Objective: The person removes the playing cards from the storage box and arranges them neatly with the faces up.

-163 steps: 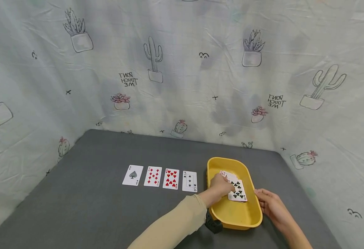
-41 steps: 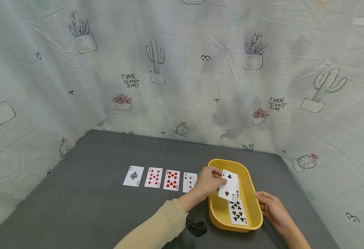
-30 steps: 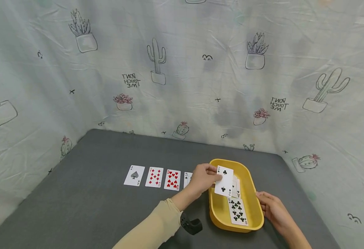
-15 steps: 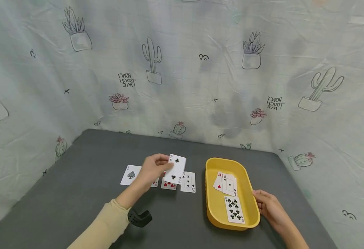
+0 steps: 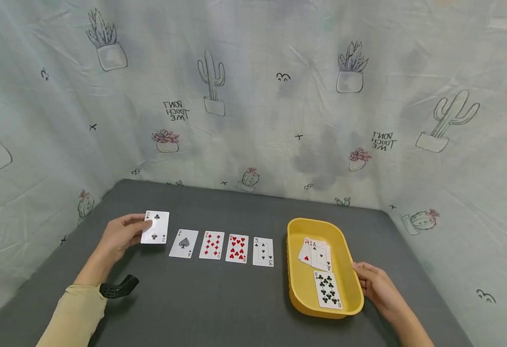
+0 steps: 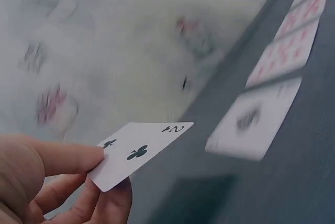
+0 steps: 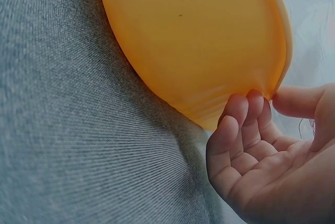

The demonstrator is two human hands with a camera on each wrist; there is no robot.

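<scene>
My left hand (image 5: 121,236) pinches a two of clubs (image 5: 159,232) face up between thumb and fingers, just left of an ace of spades (image 5: 179,251). In the left wrist view, the two of clubs (image 6: 152,139) is tilted, with a dark shadow on the table below it. At the right, my right hand (image 5: 376,285) holds the side of a yellow tray (image 5: 303,291), its thumb at the rim and curled fingers against the outer wall. Inside the tray lie an ace of clubs (image 5: 321,262), partly covering red-suited cards (image 5: 305,254), and a many-pip clubs card (image 5: 328,295).
Rightward from the ace of spades run a nine of diamonds (image 5: 212,253), a hearts card (image 5: 237,257) and a three of clubs (image 5: 257,260), spaced on the grey table (image 5: 201,303). A cactus-print curtain (image 5: 253,96) borders the table's back and sides.
My left hand has taken the two of clubs from the tray and carried it left over the row, past the ace of spades. My right hand has stayed at the tray.
</scene>
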